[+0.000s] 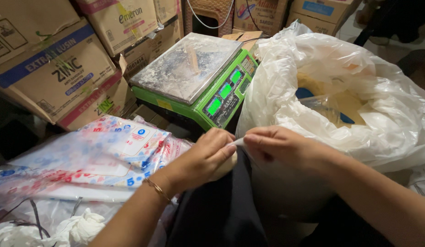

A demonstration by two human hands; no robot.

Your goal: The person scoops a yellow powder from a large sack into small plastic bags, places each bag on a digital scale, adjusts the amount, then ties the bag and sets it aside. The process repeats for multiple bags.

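Two hands meeting over a dark cloth lap [221, 215], amid stock on every side. Filling the right side, a big white plastic sack [381, 123], mouth open, with yellowish powder [347, 103] and part of a blue scoop [306, 93] inside, mostly veiled by crumpled film. Behind at the left, stacked cardboard boxes [57, 68]; in front of them a green scale [199, 77] with a dusty steel pan, nothing on it. At the lap's left edge, a heap of printed plastic bags [107, 155]. Between the hands, at the lap's upper edge just beside the sack, a small clear bag [228, 165] already filled with something pale. Left hand [205, 158] curled around it, fingertips pressed onto its twisted top; right hand [276, 146] pinching that same twist from the other side. Filling seemingly done; closing seemingly under way, no finished knot to be seen. Hard to make out: most of the small bag behind the left hand, its contents, and any band or tie.
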